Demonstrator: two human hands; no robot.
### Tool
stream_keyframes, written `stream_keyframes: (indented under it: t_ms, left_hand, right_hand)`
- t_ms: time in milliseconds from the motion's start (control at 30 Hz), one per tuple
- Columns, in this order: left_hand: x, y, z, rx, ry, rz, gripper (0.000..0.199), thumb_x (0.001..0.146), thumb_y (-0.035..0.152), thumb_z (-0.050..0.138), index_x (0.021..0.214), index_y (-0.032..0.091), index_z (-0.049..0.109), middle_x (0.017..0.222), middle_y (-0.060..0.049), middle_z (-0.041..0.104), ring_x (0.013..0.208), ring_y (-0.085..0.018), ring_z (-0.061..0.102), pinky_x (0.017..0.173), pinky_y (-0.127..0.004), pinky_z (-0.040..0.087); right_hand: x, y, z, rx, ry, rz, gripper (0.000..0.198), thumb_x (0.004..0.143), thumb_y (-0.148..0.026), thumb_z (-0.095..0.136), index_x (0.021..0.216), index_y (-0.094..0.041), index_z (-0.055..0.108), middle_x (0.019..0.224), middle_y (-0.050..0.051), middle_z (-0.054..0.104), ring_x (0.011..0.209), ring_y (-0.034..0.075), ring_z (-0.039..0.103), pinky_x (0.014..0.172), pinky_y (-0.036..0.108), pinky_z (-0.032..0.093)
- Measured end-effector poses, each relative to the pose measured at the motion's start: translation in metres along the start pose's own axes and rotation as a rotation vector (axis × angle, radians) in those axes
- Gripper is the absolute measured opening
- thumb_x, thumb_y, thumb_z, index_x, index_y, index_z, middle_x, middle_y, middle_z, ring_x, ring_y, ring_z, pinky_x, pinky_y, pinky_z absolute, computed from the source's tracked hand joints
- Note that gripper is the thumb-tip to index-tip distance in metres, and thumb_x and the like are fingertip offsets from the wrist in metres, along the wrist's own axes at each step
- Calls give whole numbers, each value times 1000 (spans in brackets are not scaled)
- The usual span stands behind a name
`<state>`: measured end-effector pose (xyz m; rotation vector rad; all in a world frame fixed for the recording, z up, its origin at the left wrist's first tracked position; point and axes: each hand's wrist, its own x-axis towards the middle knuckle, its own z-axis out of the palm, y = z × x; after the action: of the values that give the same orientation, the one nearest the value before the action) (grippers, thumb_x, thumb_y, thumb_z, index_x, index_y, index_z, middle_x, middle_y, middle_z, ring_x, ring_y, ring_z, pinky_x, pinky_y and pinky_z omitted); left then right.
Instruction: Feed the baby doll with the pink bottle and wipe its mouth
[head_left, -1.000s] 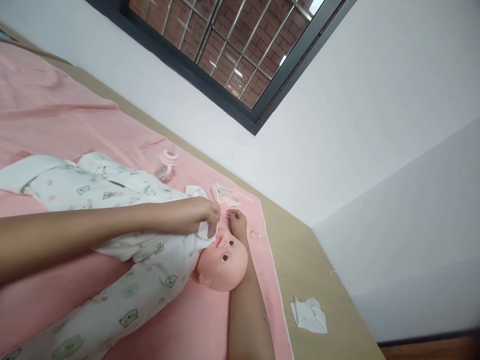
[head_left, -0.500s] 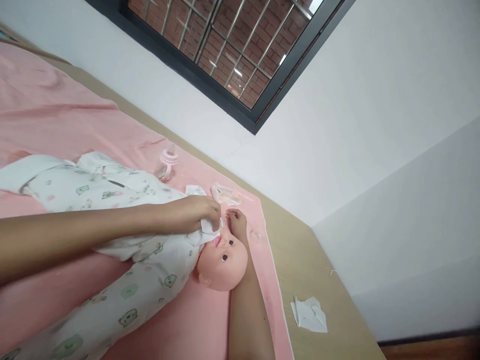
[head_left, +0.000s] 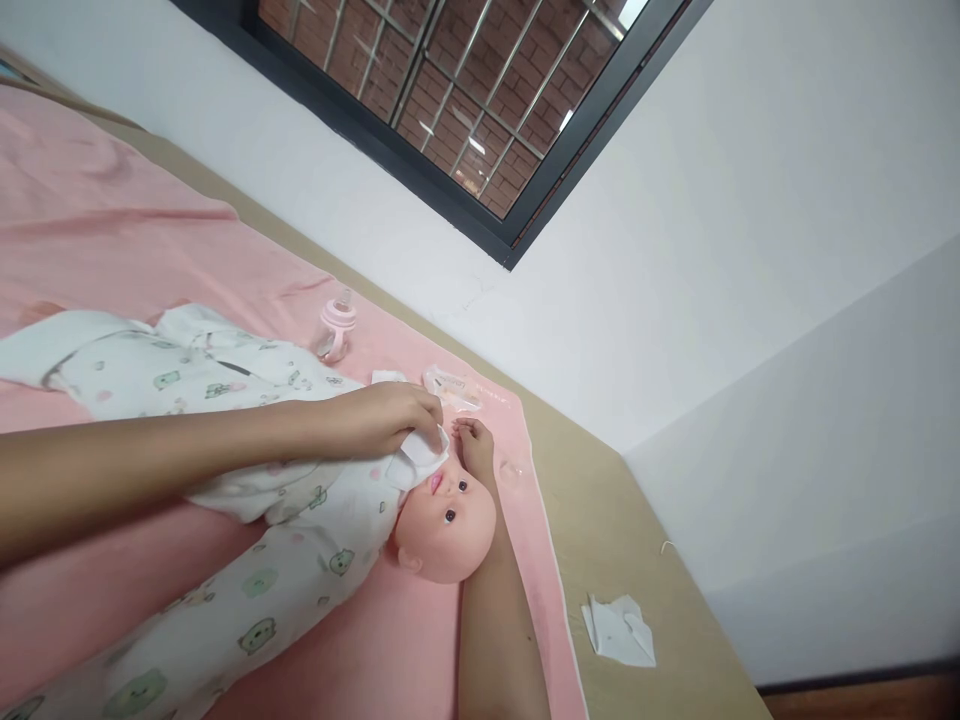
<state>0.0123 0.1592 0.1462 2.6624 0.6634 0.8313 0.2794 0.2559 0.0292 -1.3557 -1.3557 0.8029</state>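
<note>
A baby doll (head_left: 450,530) lies on its back in a white onesie (head_left: 300,520) with printed green animals, its head resting on my right forearm. My left hand (head_left: 401,415) reaches across the doll's chest and pinches a white cloth (head_left: 420,460) at its chin, just below the mouth. Past the doll's head, my right hand (head_left: 474,443) lies with fingers loosely curled and nothing visible in them. Close to the fingertips is a clear plastic packet (head_left: 451,388). A pink-topped baby bottle (head_left: 334,328) with handles stands beside the doll's body.
A pink sheet (head_left: 352,640) covers much of the tan tabletop (head_left: 637,540). A folded white cloth piece (head_left: 621,630) lies on the bare tan part at right. A small clear item (head_left: 511,468) sits near the sheet's edge. White walls and a barred window (head_left: 450,110) border the table.
My left hand has shifted slightly at the doll's chin, and the white cloth there is spread a little differently. The doll, bottle and right hand stay in place.
</note>
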Motion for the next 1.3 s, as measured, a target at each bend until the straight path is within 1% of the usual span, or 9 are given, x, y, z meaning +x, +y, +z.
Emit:
stream_keyframes:
  t_ms: [233, 333, 467, 567, 667, 800, 933, 1100, 1300]
  left_hand:
    - [0, -1, 4, 2, -23, 0, 58, 70, -9, 42, 102, 23, 77, 104, -3, 70, 99, -19, 63, 82, -25, 43]
    - [0, 5, 0, -38, -28, -17, 57, 70, -9, 41, 101, 22, 78, 105, -3, 70, 99, -19, 63, 83, -24, 44]
    - [-2, 16, -10, -198, -34, -41, 57, 69, -10, 40, 96, 22, 78, 105, -1, 70, 96, -15, 64, 81, -21, 45]
    - [-4, 22, -14, -344, -42, -29, 51, 70, -10, 42, 89, 21, 77, 100, 0, 69, 91, -14, 64, 77, -19, 46]
    - [-5, 24, -13, -395, -58, -22, 46, 71, -9, 44, 83, 21, 76, 96, 1, 68, 88, -13, 64, 75, -18, 46]
    - [-4, 27, -11, -363, -101, -50, 49, 69, -10, 43, 83, 23, 76, 95, 3, 68, 85, -12, 63, 73, -18, 45]
    - [-4, 30, -9, -301, -126, -44, 48, 70, -11, 44, 86, 21, 76, 97, 2, 68, 88, -12, 63, 76, -17, 43]
    - [-4, 31, -6, -159, -131, -49, 50, 71, -11, 45, 94, 20, 77, 96, 0, 66, 89, -14, 61, 75, -20, 42]
    - [-4, 29, -3, -150, -102, -41, 52, 72, -10, 45, 94, 23, 78, 97, 0, 66, 87, -14, 62, 75, -21, 42]
  right_hand:
    - [0, 0, 0, -3, 4, -3, 21, 67, -21, 53, 81, -19, 68, 83, 3, 72, 79, 17, 67, 81, 31, 53]
    - [1, 1, 0, -6, 2, -3, 20, 68, -23, 53, 81, -19, 68, 83, 3, 73, 78, 17, 67, 81, 31, 53]
    - [1, 3, -1, -2, -4, -3, 20, 68, -25, 54, 81, -19, 68, 85, 3, 73, 78, 18, 67, 81, 31, 53]
    - [2, 5, -1, 0, -3, -8, 20, 68, -26, 54, 82, -19, 67, 83, 2, 72, 78, 18, 67, 80, 31, 53]
    - [3, 7, 0, 0, -3, -18, 21, 67, -26, 54, 82, -19, 67, 82, 2, 72, 78, 18, 67, 81, 31, 53]
    - [5, 8, 0, 0, 1, -21, 21, 67, -27, 54, 82, -19, 67, 83, 3, 72, 77, 17, 67, 81, 31, 53]
    - [5, 9, 0, -6, 0, -25, 21, 67, -26, 53, 81, -20, 66, 85, 3, 72, 79, 17, 67, 81, 31, 53]
    - [5, 10, 0, -20, -6, -32, 22, 68, -26, 53, 82, -19, 67, 86, 3, 72, 80, 18, 68, 81, 32, 53]
    - [3, 8, 0, -28, -14, -24, 21, 69, -26, 52, 83, -20, 67, 85, 2, 72, 80, 17, 68, 82, 32, 54]
